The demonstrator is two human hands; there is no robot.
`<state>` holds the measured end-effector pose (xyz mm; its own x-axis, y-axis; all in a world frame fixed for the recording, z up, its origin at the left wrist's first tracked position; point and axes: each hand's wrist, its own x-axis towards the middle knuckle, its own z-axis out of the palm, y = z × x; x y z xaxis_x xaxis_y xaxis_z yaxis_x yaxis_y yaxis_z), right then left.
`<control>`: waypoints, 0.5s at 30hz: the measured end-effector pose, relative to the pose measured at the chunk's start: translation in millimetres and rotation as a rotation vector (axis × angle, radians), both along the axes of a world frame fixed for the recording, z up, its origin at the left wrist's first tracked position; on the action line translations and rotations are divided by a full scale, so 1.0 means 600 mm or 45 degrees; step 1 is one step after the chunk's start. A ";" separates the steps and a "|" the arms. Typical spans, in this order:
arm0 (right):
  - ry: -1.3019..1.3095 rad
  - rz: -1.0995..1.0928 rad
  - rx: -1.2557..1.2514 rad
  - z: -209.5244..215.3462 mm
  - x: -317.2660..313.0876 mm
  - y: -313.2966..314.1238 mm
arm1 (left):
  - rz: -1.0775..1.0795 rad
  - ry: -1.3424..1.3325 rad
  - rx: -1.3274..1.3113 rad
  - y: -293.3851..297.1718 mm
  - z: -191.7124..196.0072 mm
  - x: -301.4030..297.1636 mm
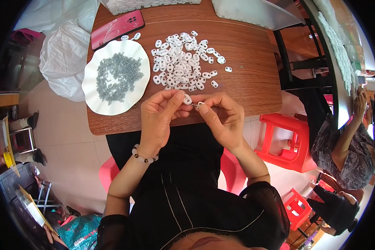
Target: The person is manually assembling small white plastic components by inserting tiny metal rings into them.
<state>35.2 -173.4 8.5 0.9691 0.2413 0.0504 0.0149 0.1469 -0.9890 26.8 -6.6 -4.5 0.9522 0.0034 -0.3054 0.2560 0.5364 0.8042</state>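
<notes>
Both my hands meet above the near edge of the table. My left hand (160, 112) pinches a small white oval plastic piece with holes (188, 99), which looks like part of a cord lock. In my right hand (223, 118), thumb and finger close on a second small white piece (200, 104), partly hidden by the thumb. Between the two pieces a thin, greyish bit like a small spring (194, 106) shows. Just beyond my hands spreads a pile of the same white pieces (181, 62). To its left, many small metal springs (118, 77) lie on a white scalloped plate (91, 100).
A red phone (117, 29) lies at the table's (250, 54) far left, beside loose white pieces. Translucent containers (254, 14) stand at the far edge. A plastic bag (64, 62) hangs at the left. Red stools (285, 141) and other people (346, 154) are at the right.
</notes>
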 end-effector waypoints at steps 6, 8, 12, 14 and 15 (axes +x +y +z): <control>-0.135 -0.060 -0.051 -0.007 0.002 0.004 | 0.008 0.000 -0.022 -0.006 0.004 -0.005; -0.193 -0.075 -0.125 -0.008 0.001 0.003 | 0.010 0.006 -0.033 -0.006 0.007 -0.007; -0.176 -0.059 -0.110 -0.011 0.001 0.001 | -0.042 -0.014 0.021 -0.006 0.014 -0.013; -0.027 0.009 0.061 -0.005 0.000 0.001 | -0.059 -0.033 0.045 -0.006 0.015 -0.014; -0.026 0.010 0.063 -0.006 0.000 0.001 | -0.063 -0.015 0.025 -0.004 0.015 -0.015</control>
<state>35.3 -173.1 4.9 0.9658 0.2460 0.0825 0.0339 0.1954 -0.9801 17.8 -9.2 4.4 0.9550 -0.0377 -0.2943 0.2720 0.5072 0.8178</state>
